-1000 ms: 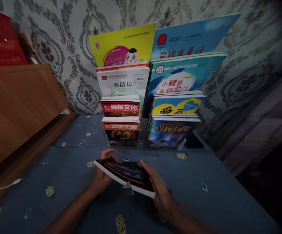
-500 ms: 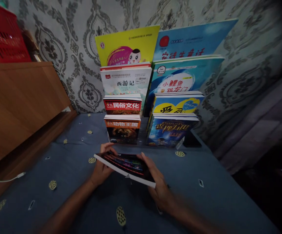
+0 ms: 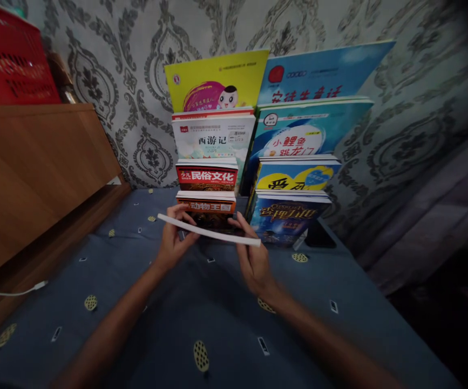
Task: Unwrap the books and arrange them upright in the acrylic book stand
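Observation:
Between my two hands is a thin book (image 3: 211, 233), seen almost edge-on with its white page edges toward me. My left hand (image 3: 174, 237) grips its left end, and my right hand (image 3: 255, 258) is closed on the right end. Right behind it stands an orange-topped book (image 3: 211, 205) in the left row, partly covered by the held book and my fingers. Beside my right fingers, in the right row, stands a dark blue book (image 3: 288, 216). My hands are above the blue cloth.
Farther back stand a red-banded book (image 3: 209, 175), a white book (image 3: 213, 135), a yellow book (image 3: 217, 73) and several blue ones. A black object (image 3: 320, 236) lies right of the rows. To the left are a wooden cabinet (image 3: 39, 178), a red basket (image 3: 11, 59) and a white cable (image 3: 19, 292).
Both hands have carried the book up and forward, closer to the left row. It has tilted so that its cover hardly shows, just the page edge. The view has shifted slightly.

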`<state>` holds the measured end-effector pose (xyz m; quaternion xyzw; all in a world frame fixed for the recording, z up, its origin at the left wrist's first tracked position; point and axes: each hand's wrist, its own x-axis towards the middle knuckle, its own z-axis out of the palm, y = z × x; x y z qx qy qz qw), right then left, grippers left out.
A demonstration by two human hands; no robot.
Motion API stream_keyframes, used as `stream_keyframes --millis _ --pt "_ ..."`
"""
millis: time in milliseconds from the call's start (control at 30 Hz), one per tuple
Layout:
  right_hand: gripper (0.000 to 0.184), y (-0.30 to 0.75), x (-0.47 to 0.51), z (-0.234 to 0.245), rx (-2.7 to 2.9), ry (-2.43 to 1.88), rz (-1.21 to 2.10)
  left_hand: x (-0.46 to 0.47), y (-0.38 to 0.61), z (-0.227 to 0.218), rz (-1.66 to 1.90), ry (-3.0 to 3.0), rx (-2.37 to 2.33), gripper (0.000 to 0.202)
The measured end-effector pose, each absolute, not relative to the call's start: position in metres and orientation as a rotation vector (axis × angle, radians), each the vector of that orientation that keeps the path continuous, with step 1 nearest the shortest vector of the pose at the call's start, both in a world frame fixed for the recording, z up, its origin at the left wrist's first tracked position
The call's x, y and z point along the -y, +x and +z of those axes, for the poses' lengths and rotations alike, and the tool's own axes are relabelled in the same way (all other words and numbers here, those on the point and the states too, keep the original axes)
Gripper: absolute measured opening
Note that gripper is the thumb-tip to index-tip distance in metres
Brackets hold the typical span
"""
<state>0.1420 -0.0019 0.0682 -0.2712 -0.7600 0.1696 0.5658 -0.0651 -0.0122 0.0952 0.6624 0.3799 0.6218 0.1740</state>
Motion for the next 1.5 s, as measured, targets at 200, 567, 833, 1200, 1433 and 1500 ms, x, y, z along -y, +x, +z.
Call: stream_keyframes --millis 200,567,833,1200,1433,1500 --pt "0.045 0.135 -0.012 0.08 1.739 -0.716 0.392 -0.002 -0.065 0.095 1.848 1.815 -1.108 0.057" --pt "0.031 0.131 -0.025 0.089 1.767 -0.747 0.368 -0.019 -0.074 0.078 1.891 1.771 -1.235 0.048" --pt "0.023 0.129 -0.035 0.078 1.804 -0.795 0.384 -0.021 -0.075 0.069 1.86 1.691 -1.281 0.04" --pt "0.02 0.129 -0.042 0.07 1.821 -0.836 0.391 -0.022 -0.082 0.08 1.91 1.856 -1.459 0.031" --pt "0.023 0.133 -0.047 0.067 1.848 -0.847 0.411 -0.021 -0.091 0.086 1.852 2.018 -1.586 0.023" --pt "0.023 0.134 -0.048 0.066 1.864 -0.852 0.411 -0.022 -0.091 0.084 1.851 2.021 -1.605 0.027"
